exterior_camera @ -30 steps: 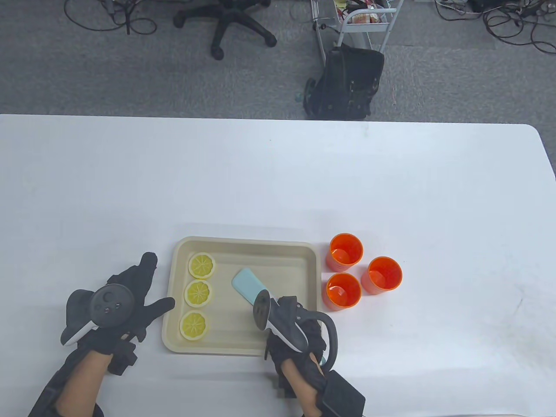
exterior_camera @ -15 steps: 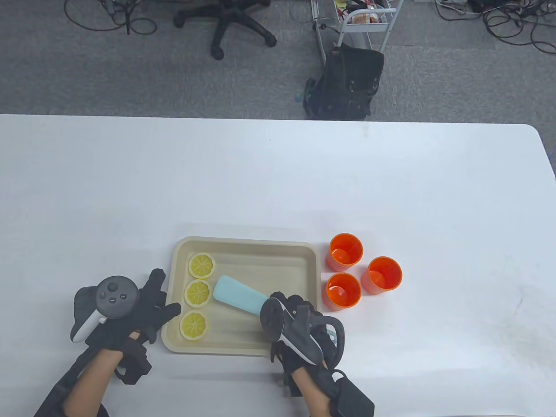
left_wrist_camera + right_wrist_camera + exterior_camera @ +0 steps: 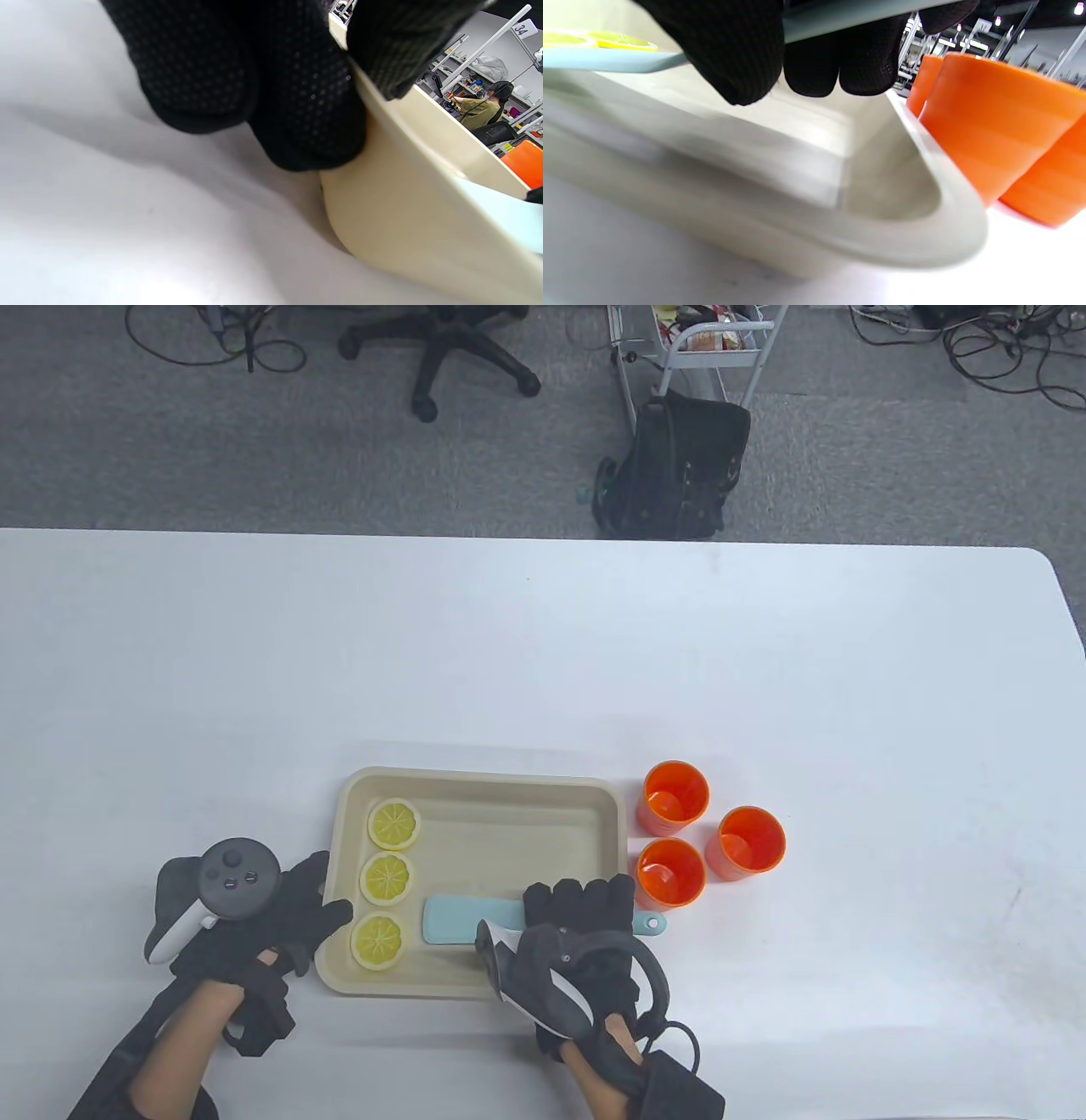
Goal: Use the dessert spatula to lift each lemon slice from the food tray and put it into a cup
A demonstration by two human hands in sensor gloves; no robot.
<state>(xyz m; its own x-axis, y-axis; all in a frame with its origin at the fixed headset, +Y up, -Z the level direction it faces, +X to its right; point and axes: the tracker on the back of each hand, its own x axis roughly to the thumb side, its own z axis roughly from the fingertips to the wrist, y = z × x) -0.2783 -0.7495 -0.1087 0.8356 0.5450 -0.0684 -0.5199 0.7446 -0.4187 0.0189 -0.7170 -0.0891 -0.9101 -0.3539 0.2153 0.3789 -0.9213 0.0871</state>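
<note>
A beige food tray [image 3: 488, 780] holds three lemon slices in a column at its left: far [image 3: 394, 824], middle [image 3: 389, 878], near [image 3: 378, 940]. My right hand [image 3: 581, 903] grips the handle of a light-blue dessert spatula [image 3: 462, 918]. Its blade lies low and points left, with the tip just right of the near slice. In the right wrist view my fingers [image 3: 734, 51] curl round the spatula [image 3: 606, 61], and a lemon slice [image 3: 598, 39] shows just past the blade. My left hand [image 3: 327, 891] rests against the tray's left wall [image 3: 403, 203] with straight fingers [image 3: 297, 106].
Three empty orange cups stand just right of the tray: far [image 3: 674, 796], right [image 3: 751, 841], near [image 3: 670, 872]. The nearest cup [image 3: 992, 127] stands close beside the tray's right rim [image 3: 925, 237]. Beyond the table's far edge are a black bag [image 3: 679, 470] and an office chair.
The right hand turned palm-down and swung the spatula blade from the tray's middle toward the near lemon slice. The left hand shifted a little right, against the tray.
</note>
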